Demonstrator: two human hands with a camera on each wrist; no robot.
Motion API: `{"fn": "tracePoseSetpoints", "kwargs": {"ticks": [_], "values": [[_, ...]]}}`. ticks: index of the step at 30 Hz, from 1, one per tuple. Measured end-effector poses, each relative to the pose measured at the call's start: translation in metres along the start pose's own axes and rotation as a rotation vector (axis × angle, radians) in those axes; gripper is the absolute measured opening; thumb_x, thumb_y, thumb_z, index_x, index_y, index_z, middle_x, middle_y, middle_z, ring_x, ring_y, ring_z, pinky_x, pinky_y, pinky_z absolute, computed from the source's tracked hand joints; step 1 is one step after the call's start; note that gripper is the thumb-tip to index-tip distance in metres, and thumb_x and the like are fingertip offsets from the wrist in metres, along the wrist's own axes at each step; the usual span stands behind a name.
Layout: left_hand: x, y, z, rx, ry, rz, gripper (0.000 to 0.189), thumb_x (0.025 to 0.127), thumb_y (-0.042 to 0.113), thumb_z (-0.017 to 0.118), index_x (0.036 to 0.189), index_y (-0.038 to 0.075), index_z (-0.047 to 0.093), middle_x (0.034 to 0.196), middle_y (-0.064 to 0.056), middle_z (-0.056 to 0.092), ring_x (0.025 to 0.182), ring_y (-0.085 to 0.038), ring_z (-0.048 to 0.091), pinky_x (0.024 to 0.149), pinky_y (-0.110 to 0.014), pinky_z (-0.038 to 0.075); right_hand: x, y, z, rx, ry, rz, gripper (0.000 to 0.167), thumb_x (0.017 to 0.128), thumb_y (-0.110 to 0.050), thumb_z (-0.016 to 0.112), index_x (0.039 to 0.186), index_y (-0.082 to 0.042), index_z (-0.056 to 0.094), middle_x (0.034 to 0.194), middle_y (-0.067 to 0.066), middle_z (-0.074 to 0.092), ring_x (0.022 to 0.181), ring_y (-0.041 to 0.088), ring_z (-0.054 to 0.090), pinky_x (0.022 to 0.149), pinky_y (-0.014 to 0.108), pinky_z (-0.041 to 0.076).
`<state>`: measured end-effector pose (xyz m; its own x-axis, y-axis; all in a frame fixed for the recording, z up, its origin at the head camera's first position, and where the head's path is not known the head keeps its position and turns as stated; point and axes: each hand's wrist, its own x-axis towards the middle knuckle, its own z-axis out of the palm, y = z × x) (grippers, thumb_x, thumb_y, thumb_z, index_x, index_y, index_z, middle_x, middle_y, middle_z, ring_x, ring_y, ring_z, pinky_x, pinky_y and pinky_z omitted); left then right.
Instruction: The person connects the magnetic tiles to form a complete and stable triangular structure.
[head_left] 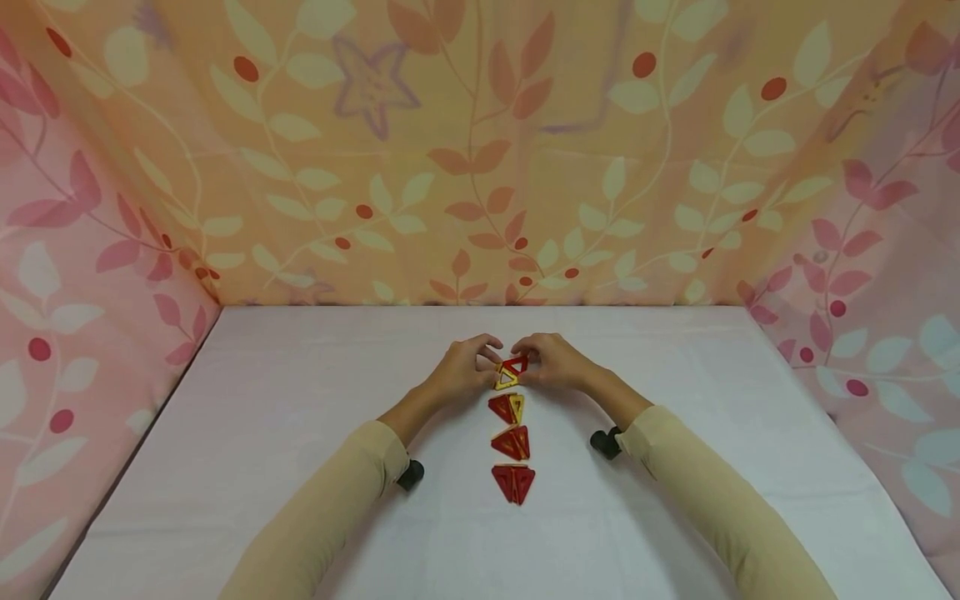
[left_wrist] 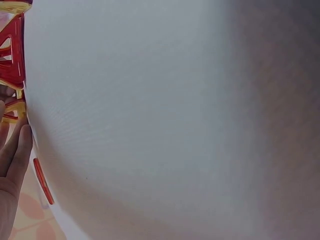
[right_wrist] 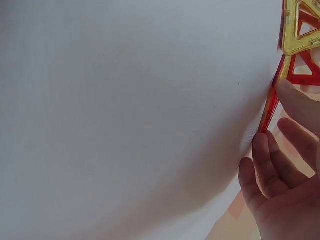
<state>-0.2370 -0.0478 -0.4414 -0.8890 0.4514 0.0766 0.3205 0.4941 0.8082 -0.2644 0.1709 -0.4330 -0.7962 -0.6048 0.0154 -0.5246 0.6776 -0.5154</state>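
Both hands meet at the far end of a line of red and yellow triangular magnetic tiles. My left hand [head_left: 468, 364] pinches the left side of an open-framed yellow triangle tile [head_left: 506, 387], thumb at its edge. From the right, my right hand [head_left: 555, 362] holds a red triangle tile [head_left: 514, 361] that adjoins the yellow one. In the right wrist view, the fingertips [right_wrist: 261, 142] sit at the end of a red tile edge [right_wrist: 270, 107], with the thumb higher up. The left wrist view catches the left fingers [left_wrist: 22, 145] just under a yellow tile edge.
Three groups of joined tiles [head_left: 501, 407] [head_left: 510, 443] [head_left: 513, 482] stand in a row toward me on the white-covered table [head_left: 300, 367]. A red strip [left_wrist: 43, 181] shows beyond the left fingers. Floral cloth [head_left: 480, 208] encloses the back and sides.
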Motion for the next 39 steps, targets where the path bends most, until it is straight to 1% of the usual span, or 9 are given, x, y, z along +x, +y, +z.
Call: {"fn": "tracePoseSetpoints", "kwargs": {"ticks": [7, 13, 16, 19, 27, 30, 34, 36, 39], "values": [[0.0003, -0.0003, -0.0001, -0.011, -0.013, -0.004, 0.042, 0.089, 0.001, 0.072, 0.128, 0.001, 0.057, 0.111, -0.011, 0.07, 0.099, -0.025, 0.069, 0.089, -0.038, 0.055, -0.0004, -0.0027, 0.0013, -0.002, 0.027, 0.023, 0.043, 0.08, -0.012, 0.083, 0.118, -0.002, 0.068, 0.1, 0.006, 0.066, 0.09, 0.022, 0.058, 0.081, 0.037, 0.05], [0.0002, 0.0005, -0.0005, -0.009, 0.006, 0.001, 0.04, 0.087, -0.001, 0.072, 0.125, 0.003, 0.059, 0.108, -0.01, 0.071, 0.097, -0.024, 0.069, 0.09, -0.04, 0.055, -0.0013, -0.0038, 0.0046, -0.005, 0.092, -0.026, 0.041, 0.078, -0.009, 0.084, 0.115, -0.002, 0.069, 0.099, 0.007, 0.062, 0.085, 0.02, 0.055, 0.077, 0.034, 0.048], [0.0005, -0.0001, -0.0005, -0.004, 0.009, 0.012, 0.04, 0.087, -0.001, 0.073, 0.124, 0.003, 0.059, 0.107, -0.01, 0.071, 0.097, -0.023, 0.069, 0.091, -0.04, 0.054, -0.0024, -0.0052, 0.005, -0.009, 0.123, -0.061, 0.038, 0.078, -0.006, 0.083, 0.113, -0.001, 0.07, 0.1, 0.008, 0.063, 0.084, 0.018, 0.055, 0.076, 0.033, 0.049], [0.0002, 0.0002, -0.0006, -0.002, 0.004, 0.01, 0.04, 0.087, 0.0, 0.073, 0.125, 0.003, 0.059, 0.108, -0.01, 0.071, 0.098, -0.024, 0.068, 0.092, -0.04, 0.054, -0.0038, -0.0067, 0.0044, -0.01, 0.135, -0.085, 0.034, 0.08, -0.003, 0.08, 0.112, -0.001, 0.07, 0.099, 0.009, 0.064, 0.084, 0.018, 0.055, 0.077, 0.033, 0.05], [0.0002, 0.0006, -0.0001, -0.011, 0.005, -0.002, 0.042, 0.087, -0.001, 0.073, 0.127, 0.003, 0.058, 0.109, -0.011, 0.071, 0.098, -0.025, 0.068, 0.092, -0.041, 0.053, -0.0055, -0.0068, 0.0044, -0.012, 0.133, -0.107, 0.031, 0.083, 0.003, 0.076, 0.113, 0.0, 0.069, 0.097, 0.008, 0.064, 0.084, 0.017, 0.056, 0.077, 0.032, 0.051], [0.0005, 0.0004, 0.0001, -0.014, 0.007, -0.006, 0.042, 0.087, -0.001, 0.073, 0.127, 0.003, 0.058, 0.108, -0.011, 0.071, 0.098, -0.025, 0.068, 0.092, -0.041, 0.053, -0.0056, -0.0067, 0.0049, 0.014, 0.12, -0.095, 0.032, 0.084, 0.003, 0.075, 0.115, 0.001, 0.068, 0.096, 0.008, 0.066, 0.083, 0.018, 0.057, 0.077, 0.032, 0.052], [0.0007, -0.001, 0.0007, -0.018, 0.01, -0.006, 0.042, 0.087, -0.002, 0.072, 0.127, 0.003, 0.058, 0.108, -0.012, 0.071, 0.097, -0.024, 0.069, 0.089, -0.039, 0.055, -0.0056, -0.0078, 0.0052, 0.067, 0.082, -0.053, 0.033, 0.085, 0.001, 0.075, 0.117, 0.002, 0.066, 0.095, 0.006, 0.07, 0.084, 0.016, 0.063, 0.08, 0.032, 0.056], [0.0007, -0.0022, 0.0016, -0.03, 0.013, 0.002, 0.043, 0.087, -0.002, 0.072, 0.127, 0.001, 0.057, 0.108, -0.012, 0.071, 0.097, -0.024, 0.07, 0.087, -0.038, 0.056, -0.0058, -0.0085, 0.0052, 0.083, 0.072, -0.038, 0.03, 0.085, 0.001, 0.075, 0.114, 0.001, 0.067, 0.093, 0.006, 0.072, 0.084, 0.015, 0.066, 0.08, 0.032, 0.056], [0.0, -0.0031, 0.0027, -0.048, 0.017, 0.005, 0.044, 0.087, -0.003, 0.072, 0.129, 0.0, 0.056, 0.109, -0.013, 0.071, 0.097, -0.024, 0.07, 0.085, -0.037, 0.056, -0.0058, -0.0092, 0.0051, 0.099, 0.065, -0.039, 0.022, 0.085, 0.0, 0.076, 0.106, 0.001, 0.07, 0.09, 0.004, 0.072, 0.083, 0.014, 0.067, 0.078, 0.032, 0.057]]}}
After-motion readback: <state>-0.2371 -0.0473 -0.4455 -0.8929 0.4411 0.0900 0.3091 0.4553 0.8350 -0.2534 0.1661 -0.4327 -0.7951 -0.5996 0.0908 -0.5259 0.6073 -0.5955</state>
